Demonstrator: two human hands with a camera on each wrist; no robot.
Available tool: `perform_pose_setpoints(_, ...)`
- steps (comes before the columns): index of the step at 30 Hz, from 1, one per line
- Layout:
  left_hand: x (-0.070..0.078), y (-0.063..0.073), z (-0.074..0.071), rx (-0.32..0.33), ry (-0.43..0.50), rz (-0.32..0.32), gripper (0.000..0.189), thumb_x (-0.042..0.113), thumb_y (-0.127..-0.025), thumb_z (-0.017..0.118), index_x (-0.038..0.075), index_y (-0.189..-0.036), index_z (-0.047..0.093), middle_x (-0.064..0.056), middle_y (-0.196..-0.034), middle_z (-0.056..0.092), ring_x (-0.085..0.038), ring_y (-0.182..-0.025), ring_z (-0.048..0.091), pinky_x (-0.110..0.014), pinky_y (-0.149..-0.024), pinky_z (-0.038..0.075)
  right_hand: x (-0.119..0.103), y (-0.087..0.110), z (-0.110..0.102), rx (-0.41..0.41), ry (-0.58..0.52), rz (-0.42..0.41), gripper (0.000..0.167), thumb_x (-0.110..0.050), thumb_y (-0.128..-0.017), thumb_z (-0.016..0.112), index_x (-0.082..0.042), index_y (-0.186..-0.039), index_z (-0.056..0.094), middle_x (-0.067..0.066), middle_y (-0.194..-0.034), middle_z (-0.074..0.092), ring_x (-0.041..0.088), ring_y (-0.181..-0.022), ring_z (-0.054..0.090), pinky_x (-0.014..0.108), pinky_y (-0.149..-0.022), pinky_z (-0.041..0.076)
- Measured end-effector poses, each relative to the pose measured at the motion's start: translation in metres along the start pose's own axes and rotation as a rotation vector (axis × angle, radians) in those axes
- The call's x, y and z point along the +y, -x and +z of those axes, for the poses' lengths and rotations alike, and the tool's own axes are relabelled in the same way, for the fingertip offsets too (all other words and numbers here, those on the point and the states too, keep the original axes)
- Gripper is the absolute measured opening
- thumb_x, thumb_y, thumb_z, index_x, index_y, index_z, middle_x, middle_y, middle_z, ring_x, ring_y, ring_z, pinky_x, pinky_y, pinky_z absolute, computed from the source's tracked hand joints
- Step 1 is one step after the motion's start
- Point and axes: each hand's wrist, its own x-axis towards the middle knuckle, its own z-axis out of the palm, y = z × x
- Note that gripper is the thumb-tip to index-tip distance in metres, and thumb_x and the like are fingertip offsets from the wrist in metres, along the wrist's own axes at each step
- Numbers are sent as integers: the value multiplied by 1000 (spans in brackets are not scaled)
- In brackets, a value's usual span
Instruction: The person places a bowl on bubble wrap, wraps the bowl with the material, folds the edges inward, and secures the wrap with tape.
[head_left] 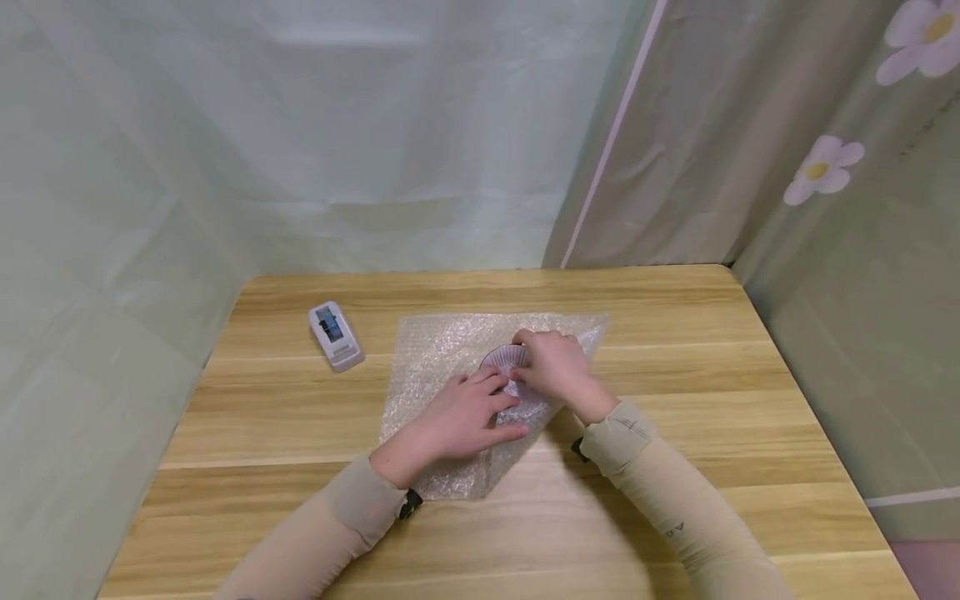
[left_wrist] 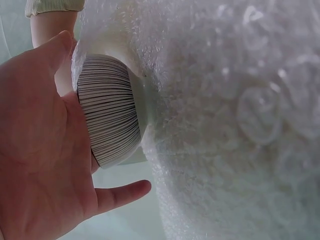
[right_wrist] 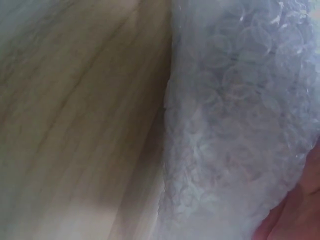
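A small bowl point(head_left: 504, 357) with thin dark stripes sits on a sheet of bubble wrap point(head_left: 427, 358), the wrap's right side folded over part of it. My left hand point(head_left: 468, 414) lies on the near left of the bowl, fingers spread, touching it and the folded wrap. With curled fingers, my right hand point(head_left: 557, 364) holds the fold against the bowl's right side. The left wrist view shows the striped side of the bowl point(left_wrist: 109, 110) between my palm point(left_wrist: 45, 135) and the wrap point(left_wrist: 215, 115). Wrap point(right_wrist: 235, 110) hides most of my right hand point(right_wrist: 295, 215) in the right wrist view.
A grey-white device with a dark window point(head_left: 335, 336) lies left of the wrap. The wood-grain table point(head_left: 675, 350) meets pale curtains point(head_left: 420, 150) at the back and sides.
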Motion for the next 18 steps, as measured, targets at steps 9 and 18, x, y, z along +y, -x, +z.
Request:
perform_pose_setpoints(9, 3, 0, -2, -29, 0, -30, 68, 73, -105, 44, 25, -147, 67, -7, -168, 44, -31, -157, 35, -70, -114, 40, 5, 4, -3, 17, -54, -68, 58, -40, -88, 89, -17, -138, 70, 6, -123, 77, 33, -115, 68, 59, -98, 54)
perform_pose_setpoints(18, 4, 1, -3, -20, -11, -30, 67, 73, -104, 46, 25, -145, 68, -9, -163, 50, -32, -154, 39, -68, -111, 44, 27, 10, -12, 261, -319, -120, 47, -35, -96, 82, -10, -135, 72, 10, -133, 73, 34, -128, 64, 52, -113, 47)
